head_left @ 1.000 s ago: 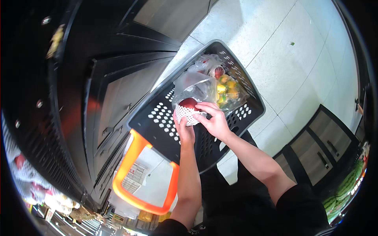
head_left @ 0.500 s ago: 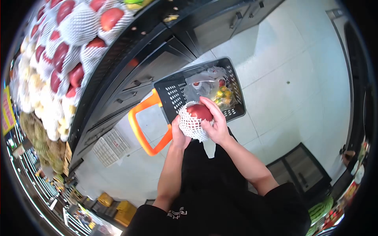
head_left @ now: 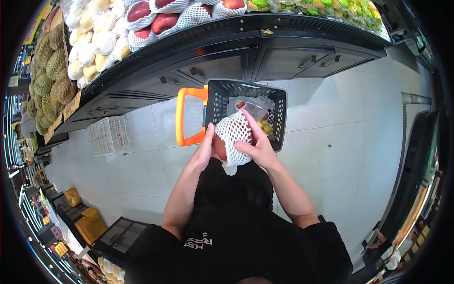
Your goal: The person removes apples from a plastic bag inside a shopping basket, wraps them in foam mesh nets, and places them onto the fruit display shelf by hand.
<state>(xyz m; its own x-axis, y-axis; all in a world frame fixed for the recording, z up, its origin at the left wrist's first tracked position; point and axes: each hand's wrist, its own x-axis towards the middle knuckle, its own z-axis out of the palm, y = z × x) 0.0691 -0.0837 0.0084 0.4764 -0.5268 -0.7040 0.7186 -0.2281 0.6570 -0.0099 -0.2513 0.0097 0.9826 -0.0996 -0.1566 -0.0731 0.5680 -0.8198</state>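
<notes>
A red mango [head_left: 220, 147] in a white foam net sleeve [head_left: 235, 132] is held between my two hands in front of my body. My left hand [head_left: 205, 150] presses against its left side, fingers along the fruit. Around the right side curls my right hand [head_left: 261, 147], thumb on the net and fingers toward the top. A pale flap of material [head_left: 230, 169] hangs below the mango. Just beyond it stands a dark shopping basket [head_left: 246, 86] with an orange handle [head_left: 182, 116]. Inside are clear plastic bags [head_left: 259, 110] with reddish and yellow produce, partly hidden by my hand.
A produce stand with dark cabinets [head_left: 222, 64] runs across the far side. It carries netted red mangoes [head_left: 164, 22], netted yellow fruit [head_left: 101, 40], durians [head_left: 49, 78] and bagged produce [head_left: 326, 14]. A white crate [head_left: 109, 136] sits on the tiled floor [head_left: 321, 161].
My view has turned, so the stand now lies straight ahead. The mango has been rotated in my hands: the net covers its upper right, and red skin shows at the left.
</notes>
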